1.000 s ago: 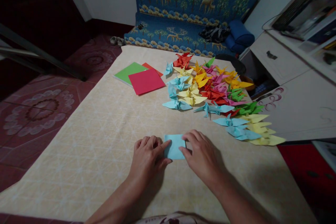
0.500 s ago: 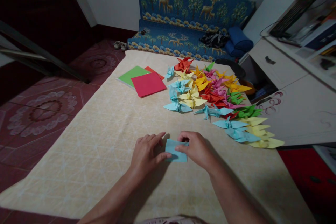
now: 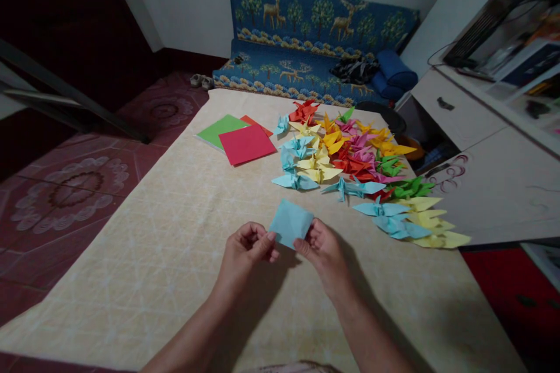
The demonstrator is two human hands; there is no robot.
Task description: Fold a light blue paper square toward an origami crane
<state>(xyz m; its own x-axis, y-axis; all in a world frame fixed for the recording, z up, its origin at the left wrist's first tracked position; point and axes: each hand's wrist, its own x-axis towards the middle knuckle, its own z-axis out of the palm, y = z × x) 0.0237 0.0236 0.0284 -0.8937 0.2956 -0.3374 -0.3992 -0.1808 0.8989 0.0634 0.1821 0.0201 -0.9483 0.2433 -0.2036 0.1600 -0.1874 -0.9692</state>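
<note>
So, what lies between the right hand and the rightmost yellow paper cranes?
Tablecloth, then two light-blue paper cranes, as the head view shows.

The square (image 3: pixel 290 221) is smooth, matt paper; beyond it, cranes (image 3: pixel 353 165) are creased paper; beneath it, the tabletop (image 3: pixel 175 245) looks cloth-covered.

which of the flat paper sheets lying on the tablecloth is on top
The crimson sheet: it overlaps both the green sheet and the orange sheet, and only its face shows whole.
</note>
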